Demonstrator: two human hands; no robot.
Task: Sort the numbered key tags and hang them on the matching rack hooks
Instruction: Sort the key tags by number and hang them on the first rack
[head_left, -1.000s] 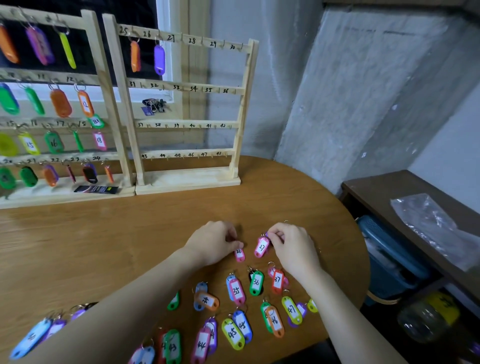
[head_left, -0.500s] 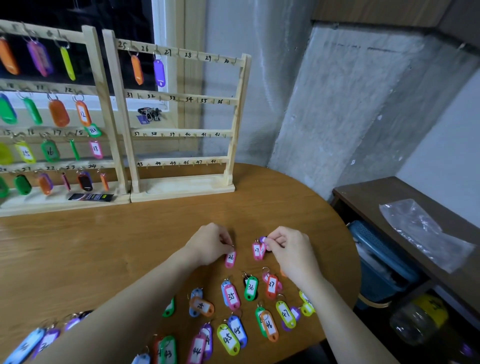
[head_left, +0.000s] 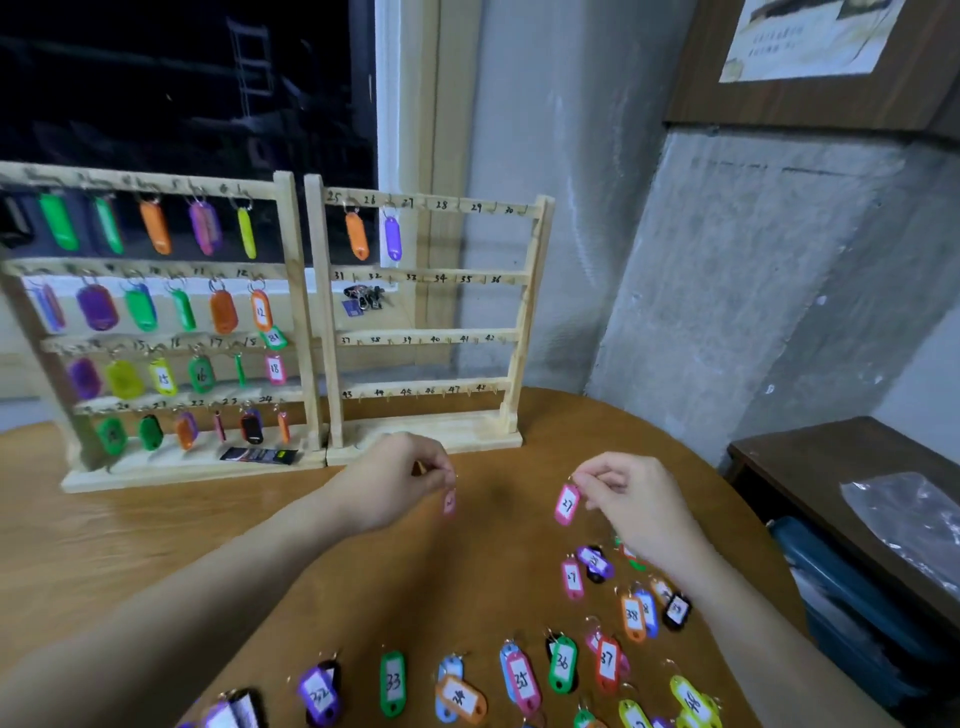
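While both hands hover above counter (head_left: 156, 545), right hand (head_left: 631, 499) pinches ring of pink tag 27 (head_left: 566, 504); left hand (head_left: 395, 480) pinches small pink tag (head_left: 450, 502), number unreadable. Right rack (head_left: 431, 332) beyond hands, hook 27 free. Loose tags (head_left: 519, 675) nearer than hands.

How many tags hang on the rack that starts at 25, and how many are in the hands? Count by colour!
Orange tag on the right rack: 1
Purple tag on that rack: 1
Pink tags pinched in hands: 2, blurred pink tag in left hand, pink tag 27 in right hand
Total: 4
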